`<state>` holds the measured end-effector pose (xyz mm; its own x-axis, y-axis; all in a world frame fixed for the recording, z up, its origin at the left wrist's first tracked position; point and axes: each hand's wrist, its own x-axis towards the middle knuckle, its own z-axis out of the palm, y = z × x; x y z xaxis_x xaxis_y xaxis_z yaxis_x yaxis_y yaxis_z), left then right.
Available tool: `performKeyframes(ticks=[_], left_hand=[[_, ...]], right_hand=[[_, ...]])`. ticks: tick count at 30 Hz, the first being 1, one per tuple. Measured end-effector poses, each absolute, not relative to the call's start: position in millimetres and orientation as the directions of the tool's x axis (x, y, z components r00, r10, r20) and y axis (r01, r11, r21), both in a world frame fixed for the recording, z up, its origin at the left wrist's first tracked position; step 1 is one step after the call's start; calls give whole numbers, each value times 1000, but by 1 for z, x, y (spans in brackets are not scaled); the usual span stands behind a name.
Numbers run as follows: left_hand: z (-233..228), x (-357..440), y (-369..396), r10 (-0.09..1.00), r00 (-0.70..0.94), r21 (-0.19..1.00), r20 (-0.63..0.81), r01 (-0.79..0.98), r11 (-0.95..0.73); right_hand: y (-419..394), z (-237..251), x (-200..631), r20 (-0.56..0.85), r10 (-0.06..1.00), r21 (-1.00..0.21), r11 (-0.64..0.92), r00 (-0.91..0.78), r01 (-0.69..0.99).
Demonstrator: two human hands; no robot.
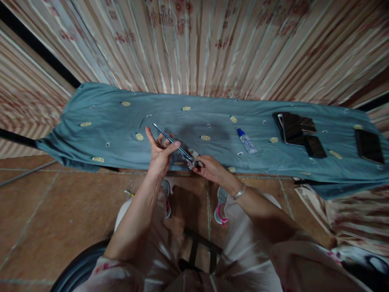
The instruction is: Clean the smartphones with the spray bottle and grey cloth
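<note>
Left hand grip pinching thin tool, tip reaching small, perhaps cloth-wrapped part clamped in right hand

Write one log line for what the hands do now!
left hand: holds thin tool | right hand: pinches small cloth | bottle: on table

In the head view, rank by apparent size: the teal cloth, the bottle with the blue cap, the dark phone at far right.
1. Teal cloth, by far the largest.
2. Dark phone.
3. Bottle, smallest.
</note>
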<state>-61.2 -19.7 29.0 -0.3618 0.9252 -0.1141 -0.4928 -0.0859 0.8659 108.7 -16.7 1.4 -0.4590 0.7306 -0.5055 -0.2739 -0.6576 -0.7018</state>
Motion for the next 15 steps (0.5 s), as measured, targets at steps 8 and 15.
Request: performKeyframes(ticks=[8,15], left_hand=[[37,-54,-22,921,-389,935,3,-327,-141],[40,-55,-24,934,-358,949,-16,-300,-99]], right_hand=[[-21,1,103,-509,742,-717,-646,-437,-263],[-21,8,106,-469,745,-784,-598,-475,-164]])
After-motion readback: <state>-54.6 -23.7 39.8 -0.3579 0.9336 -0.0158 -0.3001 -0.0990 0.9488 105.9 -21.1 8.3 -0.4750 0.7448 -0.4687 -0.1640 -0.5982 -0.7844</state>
